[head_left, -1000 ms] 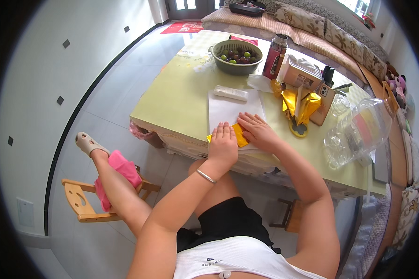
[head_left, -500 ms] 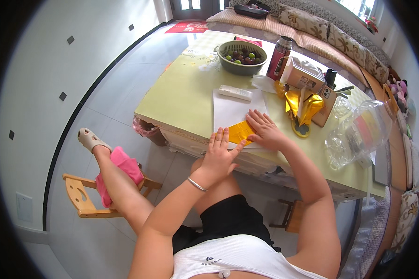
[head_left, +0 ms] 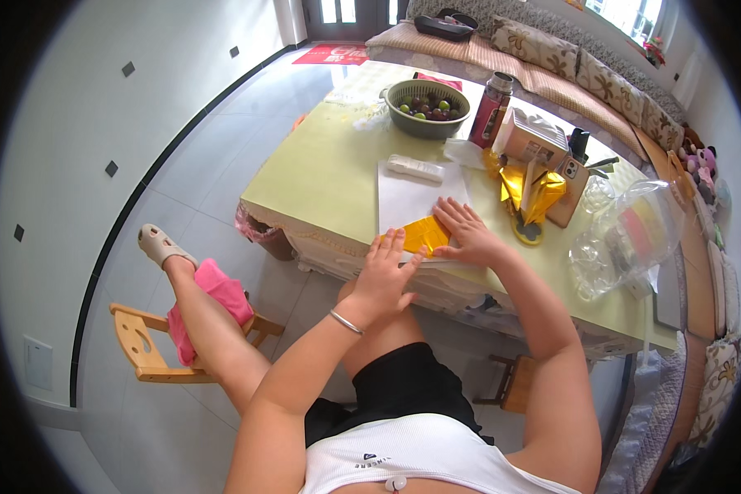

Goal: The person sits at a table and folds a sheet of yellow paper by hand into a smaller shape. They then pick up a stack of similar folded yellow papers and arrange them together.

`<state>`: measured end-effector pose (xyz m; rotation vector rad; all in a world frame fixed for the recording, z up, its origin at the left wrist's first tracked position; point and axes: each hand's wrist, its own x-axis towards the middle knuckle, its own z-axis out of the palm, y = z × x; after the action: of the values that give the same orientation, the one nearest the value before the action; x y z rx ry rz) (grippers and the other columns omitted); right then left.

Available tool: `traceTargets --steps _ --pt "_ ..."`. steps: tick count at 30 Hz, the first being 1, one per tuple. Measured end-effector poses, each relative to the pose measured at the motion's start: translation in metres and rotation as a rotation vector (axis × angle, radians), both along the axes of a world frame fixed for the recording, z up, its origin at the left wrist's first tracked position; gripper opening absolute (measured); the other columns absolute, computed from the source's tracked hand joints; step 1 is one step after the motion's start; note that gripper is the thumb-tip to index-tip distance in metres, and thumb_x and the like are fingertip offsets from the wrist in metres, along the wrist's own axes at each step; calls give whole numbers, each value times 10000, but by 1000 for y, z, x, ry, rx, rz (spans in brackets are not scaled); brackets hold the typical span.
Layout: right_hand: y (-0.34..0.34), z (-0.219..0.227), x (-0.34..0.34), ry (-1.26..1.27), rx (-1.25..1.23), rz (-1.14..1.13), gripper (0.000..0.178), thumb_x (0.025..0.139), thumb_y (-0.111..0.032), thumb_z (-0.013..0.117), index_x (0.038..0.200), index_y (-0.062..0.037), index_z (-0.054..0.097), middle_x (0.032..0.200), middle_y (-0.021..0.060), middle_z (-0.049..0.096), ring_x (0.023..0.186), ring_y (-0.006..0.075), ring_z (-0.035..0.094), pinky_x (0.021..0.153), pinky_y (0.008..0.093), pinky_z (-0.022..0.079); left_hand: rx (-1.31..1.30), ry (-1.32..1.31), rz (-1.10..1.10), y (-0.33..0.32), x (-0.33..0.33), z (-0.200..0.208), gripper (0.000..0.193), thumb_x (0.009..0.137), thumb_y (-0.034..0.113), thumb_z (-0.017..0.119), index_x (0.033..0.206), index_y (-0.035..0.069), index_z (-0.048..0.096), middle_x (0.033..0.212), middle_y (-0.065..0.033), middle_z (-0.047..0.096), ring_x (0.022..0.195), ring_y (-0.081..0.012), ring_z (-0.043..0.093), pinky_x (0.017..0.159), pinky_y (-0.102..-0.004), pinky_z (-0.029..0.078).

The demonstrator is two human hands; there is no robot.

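- Sheet, white paper (head_left: 397, 202): one, flat on the pale yellow table (head_left: 305, 181) in front of you; reference for all places below.
- Foil, gold, creased (head_left: 424, 236): one piece, on the near part of the sheet, between your two hands; no lettering can be made out on it.
- Left hand (head_left: 384, 276), yours: open, fingers extended, fingertips at the foil's left end, by the sheet's near edge; grips nothing.
- Right hand (head_left: 469, 237), yours: open, palm down, fingers spread, at the foil's right end and over the sheet's right side; grips nothing.
- Case, white, oblong (head_left: 415, 169): lying on the sheet's far end; any marking too small to read.
- Colander, grey-green (head_left: 431, 128): beyond the sheet, holding green and dark round fruit (head_left: 424, 109).
- Flask, dark red (head_left: 491, 107): upright, beyond the sheet to the right; bears pale print, too small to tell.
- Tissue box, pinkish (head_left: 535, 140): right of the flask, beyond the sheet; small printed panel on its front.
- Crumpled gold foil (head_left: 547, 193): right of the sheet, beside a gold-coloured phone (head_left: 570, 189).
- Clear plastic container (head_left: 626, 239): well right of the sheet; coloured patches show, label or contents uncertain.
- Top, white (head_left: 412, 449), yours: nearer you than the sheet; dark lettering and a small emblem across the chest.
- Mat, red (head_left: 333, 54): on the floor far beyond the sheet; white characters.
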<state>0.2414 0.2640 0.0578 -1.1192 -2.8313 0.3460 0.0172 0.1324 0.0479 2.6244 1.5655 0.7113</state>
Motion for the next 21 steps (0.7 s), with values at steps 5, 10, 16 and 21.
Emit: traceTargets --steps 5,10,16,21 --pt "-27 8 4 79 61 33 881 807 -541 657 1490 -99 319 1570 125 267 1479 281 169 1202 446 125 122 -343 57 3 -12 -17 543 715 129 759 1224 28 598 1293 -182 572 1238 -335 511 1060 -448 387" --pt "-60 0 4 310 166 -15 511 809 -262 716 1267 -93 567 1353 105 541 1337 292 422 1134 458 287 262 -372 143 0 -15 -18 285 714 52 713 997 38 690 1140 -138 648 1114 -317 569 961 -418 449" --pt "-97 -5 -10 896 -234 -228 131 889 -29 629 1001 -27 698 955 60 714 912 187 654 830 317 519 97 -880 230 -14 -27 -12 85 788 95 715 838 41 674 958 -130 690 938 -323 627 883 -389 483" --pt "-128 -14 -42 1273 -635 -296 116 937 -38 609 1008 22 679 860 23 688 749 78 633 674 220 504 -453 -1499 303 -67 -50 -18 129 901 82 678 954 21 578 785 -44 644 640 -92 609 570 -178 484"
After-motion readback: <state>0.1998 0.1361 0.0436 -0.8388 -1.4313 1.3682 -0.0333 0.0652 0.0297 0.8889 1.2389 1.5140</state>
